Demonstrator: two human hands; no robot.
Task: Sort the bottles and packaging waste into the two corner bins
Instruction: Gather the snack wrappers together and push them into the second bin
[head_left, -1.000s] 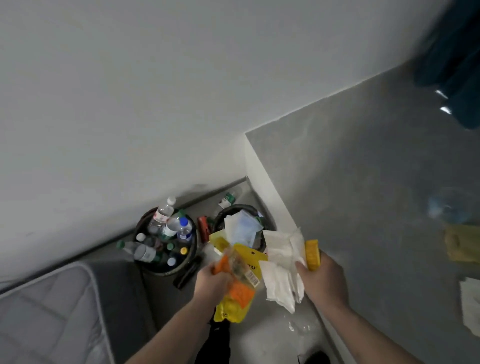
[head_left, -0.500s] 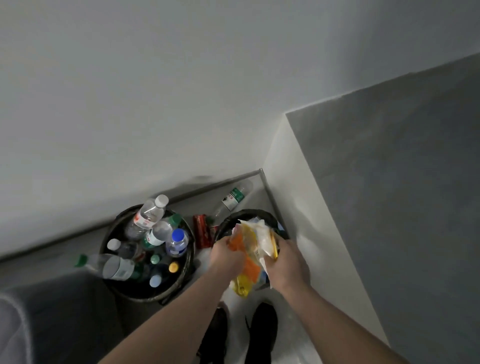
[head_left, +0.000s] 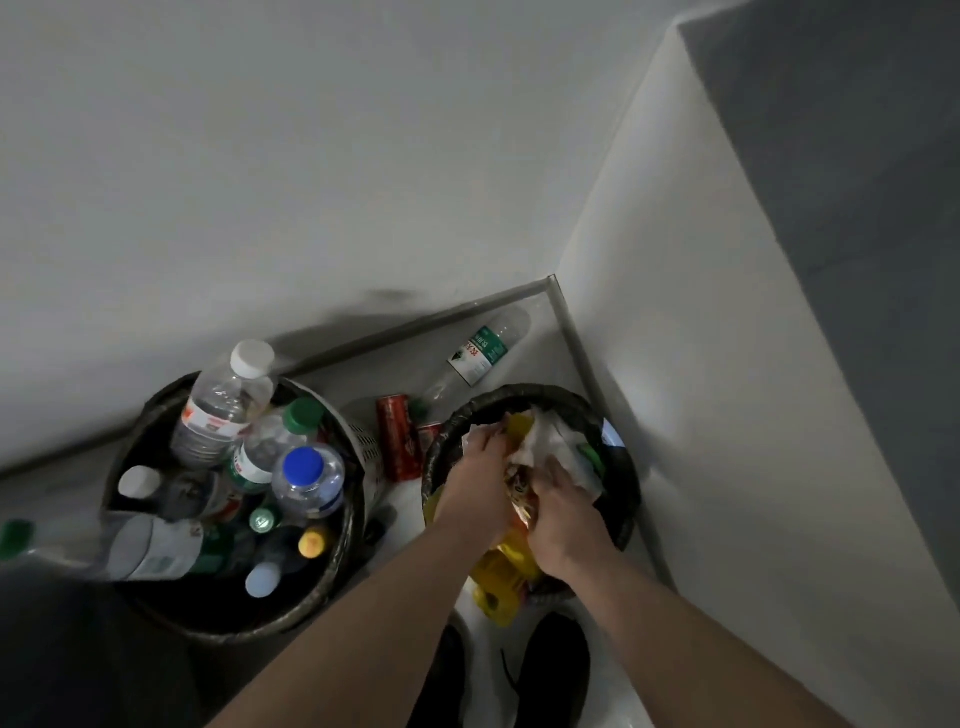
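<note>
Crumpled yellow and white packaging waste sits in the right bin, mostly hidden beneath both hands, left hand and right hand clutching it, while the bottle-filled left bin beyond the left hand is partly blurred.

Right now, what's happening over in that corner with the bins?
A person is pressing a bundle of wrappers and paper into the right bin with the left hand and right hand. The left bin is piled with plastic bottles. A clear bottle and a red can lie on the floor between and behind the bins.
</note>
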